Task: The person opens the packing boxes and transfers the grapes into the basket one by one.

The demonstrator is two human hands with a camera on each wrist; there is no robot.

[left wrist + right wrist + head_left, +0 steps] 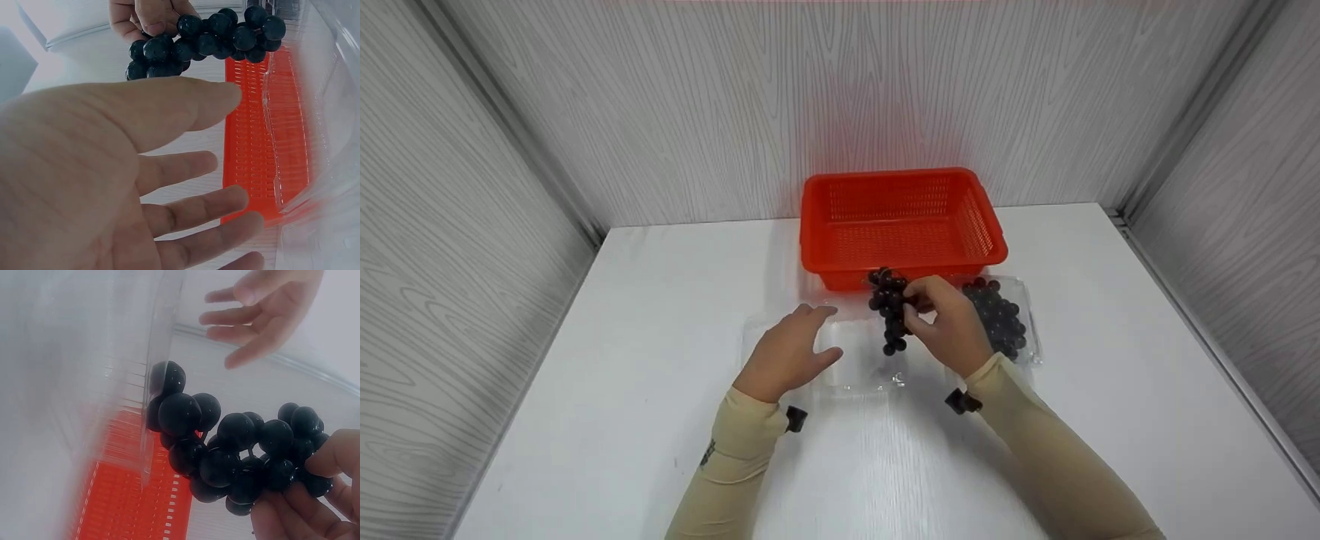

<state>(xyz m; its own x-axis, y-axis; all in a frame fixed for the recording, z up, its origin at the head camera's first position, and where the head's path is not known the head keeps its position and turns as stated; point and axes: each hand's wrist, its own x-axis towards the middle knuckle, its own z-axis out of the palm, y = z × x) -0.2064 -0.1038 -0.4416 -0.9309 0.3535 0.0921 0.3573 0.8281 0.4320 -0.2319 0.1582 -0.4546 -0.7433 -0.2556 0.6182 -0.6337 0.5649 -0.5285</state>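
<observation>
In front of one red basket, the right hand pinches one of two grape bunches; the left hand spreads.

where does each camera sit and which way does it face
Head: worn on the head, facing forward and down at the red basket and held grape bunch; left grip, right grip and both sleeves show.
Left wrist: on that wrist, looking along the left palm toward the fingers; the right grip shows in part at the top.
Right wrist: on that wrist, looking at the bunch; right fingers at lower right, left grip above.
Shared: both wrist views show bunch and basket.
</observation>
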